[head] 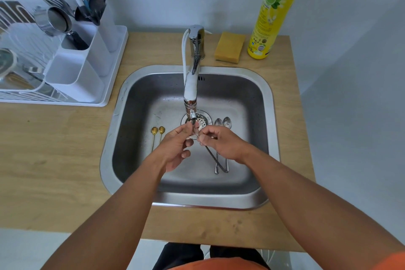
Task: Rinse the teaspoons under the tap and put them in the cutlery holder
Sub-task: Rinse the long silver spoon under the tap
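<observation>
Fingers of both hands meet directly under the tap [192, 68] spout: the left hand [175, 149] and the right hand [221, 143] each pinch a silver teaspoon [210, 152] between them, its bowl hidden among the fingertips over the drain strainer [202, 121], its thin handle slanting down and right beneath the right hand. I cannot tell whether water is running.

Inside the steel sink [252, 98], two gold teaspoons [156, 135] lie side by side on the left of the floor, bowls pointing away from the person. Two more silver teaspoons [222, 126] lie right of the drain, bowls near the strainer, handles running back under the right hand.

At the upper left, a white cutlery holder [83, 66] stands on the corner of a dish rack [19, 85]; its tallest back compartment carries forks and spoons [96, 4], a middle one holds a small metal strainer [57, 21], and the front compartment shows nothing inside.

Behind the sink, on the wooden bench [54, 160], a yellow sponge [229, 47] lies just beside a tall dish soap bottle [271, 11]. Bare bench runs left of the sink, between its rim and the rack.
</observation>
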